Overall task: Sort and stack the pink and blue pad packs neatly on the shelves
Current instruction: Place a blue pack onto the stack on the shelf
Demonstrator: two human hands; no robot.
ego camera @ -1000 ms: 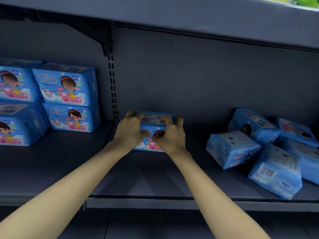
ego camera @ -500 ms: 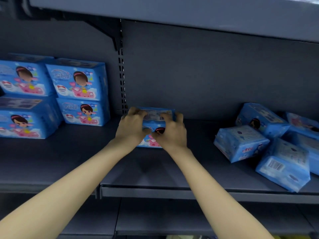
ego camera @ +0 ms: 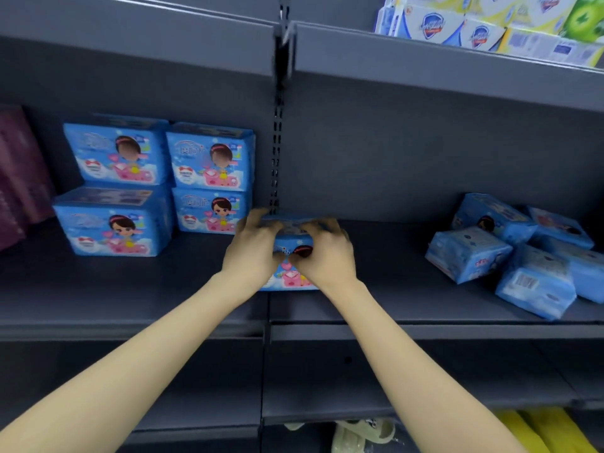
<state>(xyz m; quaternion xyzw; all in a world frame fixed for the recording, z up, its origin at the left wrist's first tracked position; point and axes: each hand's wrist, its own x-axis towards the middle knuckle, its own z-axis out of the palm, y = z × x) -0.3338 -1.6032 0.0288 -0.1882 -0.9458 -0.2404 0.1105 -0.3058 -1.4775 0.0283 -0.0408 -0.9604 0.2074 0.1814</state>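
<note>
Wide grey shelf [ego camera: 130, 289] first. A tidy stack of blue pad packs [ego camera: 209, 158] sits toward its left end, and a loose heap of packs [ego camera: 470, 256] lies tumbled at its right end. Mid-shelf, near the back, is one blue pack [ego camera: 291, 276], with left hand [ego camera: 253, 253] and right hand [ego camera: 327, 256] both curled over its top, gripping it. Best play, I'd say: slide it left, flush beside the stack, picture forward, corners squared. The hands cover most of its front, blur smears the fingertips, and the dark maroon packs [ego camera: 19, 178] at the far left are cut off.

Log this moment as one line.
left hand, right hand: gripping blue pad pack | placement: upright on shelf | stacked packs: left | loose packs: right
</note>
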